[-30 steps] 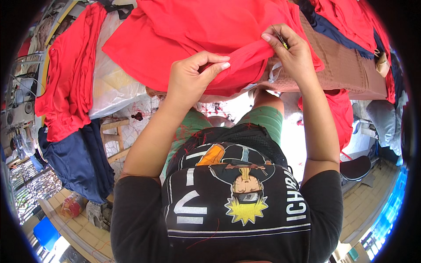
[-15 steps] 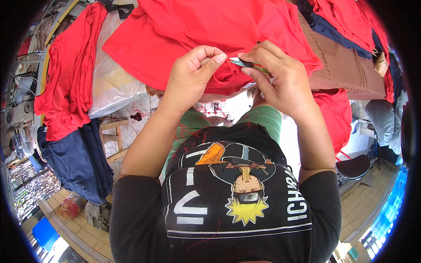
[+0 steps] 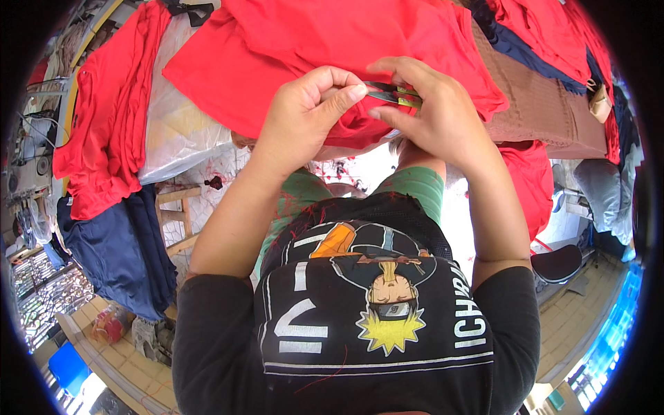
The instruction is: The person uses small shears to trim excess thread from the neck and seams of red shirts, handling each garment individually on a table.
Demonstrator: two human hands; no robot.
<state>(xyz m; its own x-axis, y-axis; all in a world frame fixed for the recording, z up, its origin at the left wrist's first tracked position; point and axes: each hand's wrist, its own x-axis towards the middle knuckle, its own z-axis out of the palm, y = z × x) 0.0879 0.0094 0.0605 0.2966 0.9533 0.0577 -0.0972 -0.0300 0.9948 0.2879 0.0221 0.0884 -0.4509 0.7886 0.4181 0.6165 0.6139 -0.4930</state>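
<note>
Red cloth [image 3: 332, 34] draped over the brown surface [image 3: 546, 114], kinda rumpled. Left hand [image 3: 304, 107] pinched tight, can't tell on what; right hand [image 3: 446, 111] holding small snips [image 3: 408, 99], thumb and forefinger wide apart.

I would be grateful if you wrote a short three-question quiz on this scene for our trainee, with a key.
1. Multiple choice: which hand holds the small cutting tool? A) left B) right C) neither
2. True or false: the left hand has the tips of its thumb and forefinger pressed together.
3. Fill the gap: the large cloth spread out in front of the person is ____ in colour.

Key: 1. B, the right hand. 2. True. 3. Red.
</note>
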